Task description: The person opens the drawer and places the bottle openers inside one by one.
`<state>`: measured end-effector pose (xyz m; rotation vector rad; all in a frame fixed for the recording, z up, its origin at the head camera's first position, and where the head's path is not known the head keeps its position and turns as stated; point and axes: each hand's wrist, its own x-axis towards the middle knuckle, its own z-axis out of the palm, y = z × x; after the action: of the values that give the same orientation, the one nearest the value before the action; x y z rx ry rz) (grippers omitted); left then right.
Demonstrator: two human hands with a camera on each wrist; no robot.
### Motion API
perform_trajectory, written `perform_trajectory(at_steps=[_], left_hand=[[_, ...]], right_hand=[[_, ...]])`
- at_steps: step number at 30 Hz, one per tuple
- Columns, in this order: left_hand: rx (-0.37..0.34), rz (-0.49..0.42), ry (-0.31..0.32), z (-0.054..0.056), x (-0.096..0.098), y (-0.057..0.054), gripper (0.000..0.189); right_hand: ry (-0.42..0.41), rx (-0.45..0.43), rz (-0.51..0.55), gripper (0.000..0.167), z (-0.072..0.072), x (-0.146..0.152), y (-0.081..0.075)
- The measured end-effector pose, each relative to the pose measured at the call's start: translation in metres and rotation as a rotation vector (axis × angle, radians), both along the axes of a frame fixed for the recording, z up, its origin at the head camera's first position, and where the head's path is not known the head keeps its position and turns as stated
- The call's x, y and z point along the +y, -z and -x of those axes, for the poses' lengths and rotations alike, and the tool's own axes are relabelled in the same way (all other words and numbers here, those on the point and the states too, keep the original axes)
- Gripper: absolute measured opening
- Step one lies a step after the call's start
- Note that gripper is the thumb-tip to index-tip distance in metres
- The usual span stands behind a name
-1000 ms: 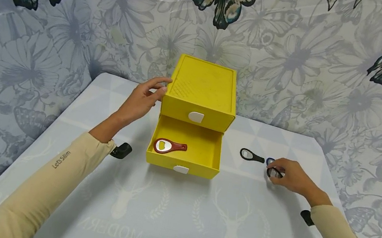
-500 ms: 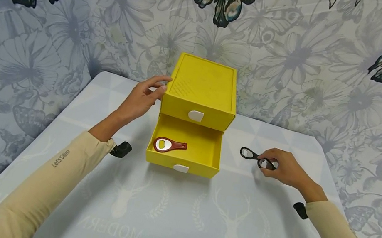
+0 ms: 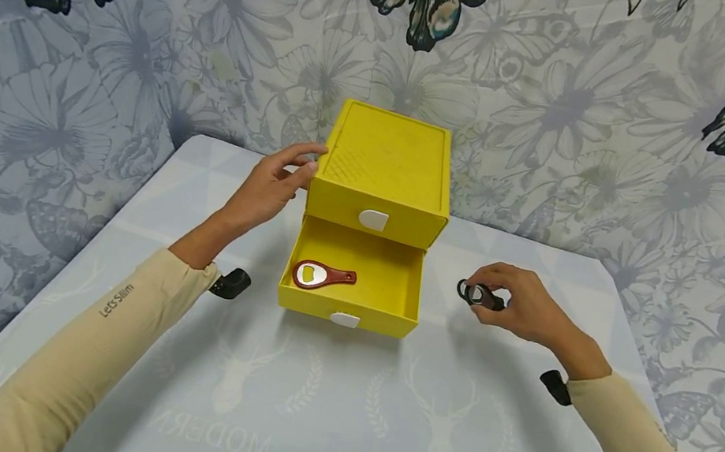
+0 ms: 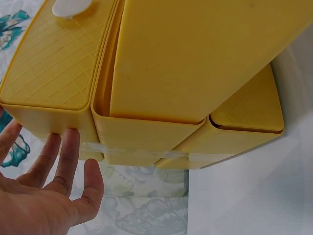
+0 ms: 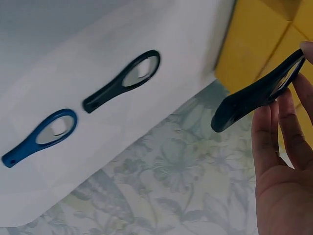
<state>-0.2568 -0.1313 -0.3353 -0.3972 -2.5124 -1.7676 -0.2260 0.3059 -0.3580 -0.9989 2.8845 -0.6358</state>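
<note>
My left hand (image 3: 268, 185) rests its fingertips on the left side of the yellow drawer unit (image 3: 389, 154); in the left wrist view its fingers (image 4: 68, 154) are spread against the side wall. Below the top drawer, another drawer (image 3: 389, 282) is pulled out, with a red bottle opener (image 3: 319, 276) lying at its left. My right hand (image 3: 525, 305) pinches a black bottle opener (image 5: 259, 93) by its ring end, raised above the table to the right of the unit. Beneath it lie another black bottle opener (image 5: 122, 81) and a blue one (image 5: 44, 137); in the head view the hand hides the blue one.
The white patterned table (image 3: 331, 413) bears the unit near its back edge. Behind it hangs a floral cloth (image 3: 257, 40) with butterflies. White tabs serve as handles on the drawer fronts. The open drawer juts out toward me.
My right hand has lifted the black bottle opener and moved left with it, over the other black opener. The left hand and the drawer unit have stayed in place.
</note>
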Motion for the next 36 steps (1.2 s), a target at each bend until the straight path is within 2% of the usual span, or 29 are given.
perform_trajectory(at_steps=[10,21,30,36], left_hand=[[-0.005,0.003,-0.001,0.0,-0.001,0.0,0.045],[0.008,-0.001,0.009,0.0,-0.002,0.001,0.045],[0.012,-0.003,0.013,0.001,-0.001,0.0,0.045],[0.008,0.007,0.004,0.0,-0.001,-0.001,0.045]], right_hand=[[-0.063,0.038,0.042,0.028,-0.01,-0.027,-0.022],[-0.127,0.106,0.084,0.027,-0.013,-0.052,-0.037],[-0.186,0.089,0.114,0.028,-0.019,-0.081,-0.048],[-0.2,0.052,0.102,0.027,-0.019,-0.098,-0.048]])
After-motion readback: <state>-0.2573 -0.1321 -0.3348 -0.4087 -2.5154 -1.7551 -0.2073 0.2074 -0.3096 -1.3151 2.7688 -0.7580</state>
